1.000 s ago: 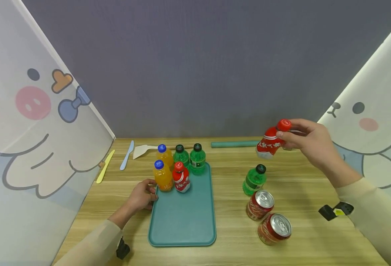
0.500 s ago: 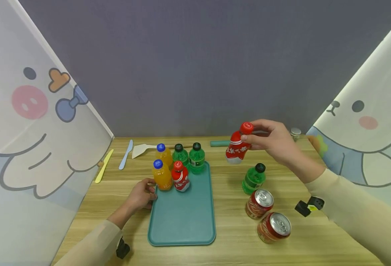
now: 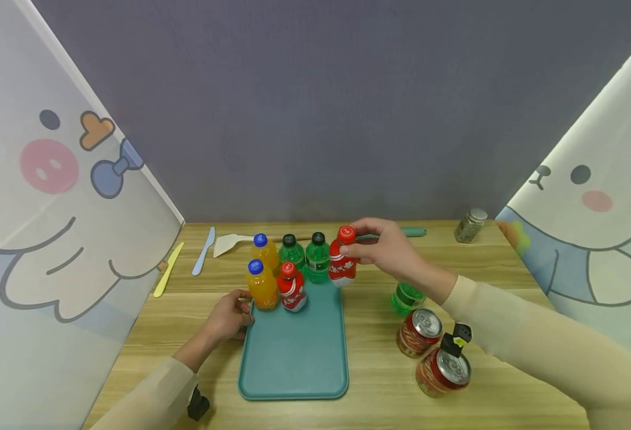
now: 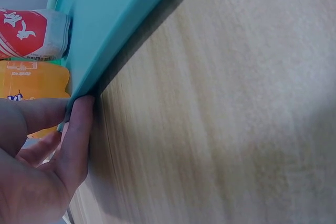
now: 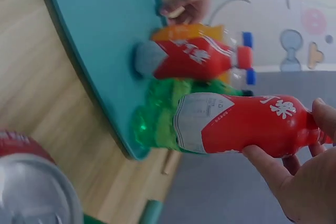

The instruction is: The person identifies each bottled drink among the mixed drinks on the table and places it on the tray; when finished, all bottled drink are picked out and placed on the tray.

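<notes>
My right hand (image 3: 387,248) grips a red-capped bottle (image 3: 342,266) near its neck, in the air over the tray's far right edge. In the right wrist view this bottle (image 5: 241,124) hides part of the green ones behind it. My left hand (image 3: 227,316) pinches the left rim of the teal tray (image 3: 294,364); the left wrist view shows thumb and fingers on that rim (image 4: 79,90). Standing on the tray's far part are another red bottle (image 3: 292,292), two orange bottles (image 3: 263,289) with blue caps and two green bottles (image 3: 317,263) with black caps.
Right of the tray stand two red cans (image 3: 419,331) and a green bottle (image 3: 408,298), partly hidden by my right forearm. Along the back lie a yellow knife (image 3: 168,269), a blue knife (image 3: 204,251), a white spatula (image 3: 229,242) and a green rod (image 3: 413,232). A small jar (image 3: 470,226) is back right.
My right hand has carried the red bottle leftward and down, from the right side of the table to the tray's edge. The left hand has stayed on the tray's rim.
</notes>
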The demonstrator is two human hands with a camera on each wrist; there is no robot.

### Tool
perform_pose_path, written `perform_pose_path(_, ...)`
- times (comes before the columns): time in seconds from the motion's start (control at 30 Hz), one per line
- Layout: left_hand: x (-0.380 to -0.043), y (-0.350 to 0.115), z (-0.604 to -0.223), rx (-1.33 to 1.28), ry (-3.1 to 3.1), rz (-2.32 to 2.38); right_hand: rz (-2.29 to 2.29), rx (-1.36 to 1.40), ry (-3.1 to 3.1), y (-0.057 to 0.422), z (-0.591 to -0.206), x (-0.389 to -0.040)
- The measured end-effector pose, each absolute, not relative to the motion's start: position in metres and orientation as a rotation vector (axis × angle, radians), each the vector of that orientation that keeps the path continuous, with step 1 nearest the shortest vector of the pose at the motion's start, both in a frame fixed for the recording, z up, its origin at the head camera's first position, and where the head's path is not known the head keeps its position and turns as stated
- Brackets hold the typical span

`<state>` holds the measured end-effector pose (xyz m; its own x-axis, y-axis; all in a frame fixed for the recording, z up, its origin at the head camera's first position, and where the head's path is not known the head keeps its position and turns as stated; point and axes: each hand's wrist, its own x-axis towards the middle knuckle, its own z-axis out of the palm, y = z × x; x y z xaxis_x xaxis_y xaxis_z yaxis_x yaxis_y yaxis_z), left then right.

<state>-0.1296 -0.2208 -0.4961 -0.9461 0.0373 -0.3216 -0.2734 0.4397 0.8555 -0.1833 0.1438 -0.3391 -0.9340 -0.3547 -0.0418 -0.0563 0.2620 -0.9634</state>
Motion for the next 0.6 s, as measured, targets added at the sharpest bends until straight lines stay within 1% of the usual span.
perform_pose_path(0.3, -0.131, -0.221, -0.496, -0.199, 2.413, 1.503, -1.669, -0.415, 2.274, 0.119, -0.37, -0.187)
perform_pose_path(0.6, -0.131, -0.221, -0.495, -0.213, 2.409, 1.495, -1.589, -0.445, 2.324, 0.105, -0.392, -0.187)
